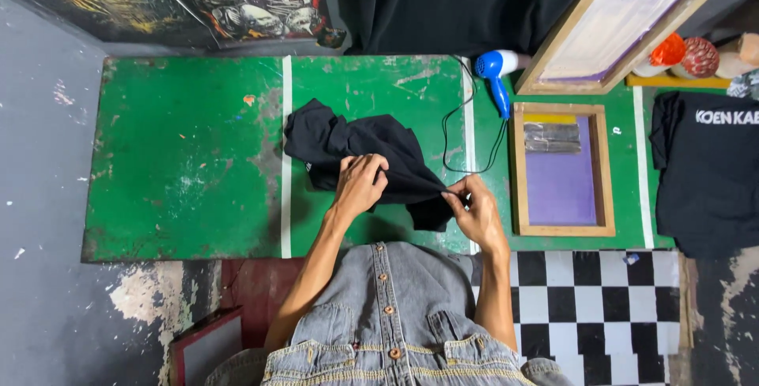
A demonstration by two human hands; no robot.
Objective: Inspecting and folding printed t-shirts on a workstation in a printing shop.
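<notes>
A crumpled black T-shirt [348, 145] lies on the green table [182, 165], near its middle. My left hand [360, 183] grips the cloth at its near edge, fingers curled into the fabric. My right hand [477, 210] pinches a corner of the same shirt at its right end, just above the table's front edge. My grey denim top fills the bottom of the view.
A blue hair dryer [496, 70] with a black cord lies right of the shirt. A wooden printing screen with a purple mesh [561, 173] rests beside it, another frame [617, 22] leans behind. A second black shirt [708, 169] lies at far right. Checkered floor below.
</notes>
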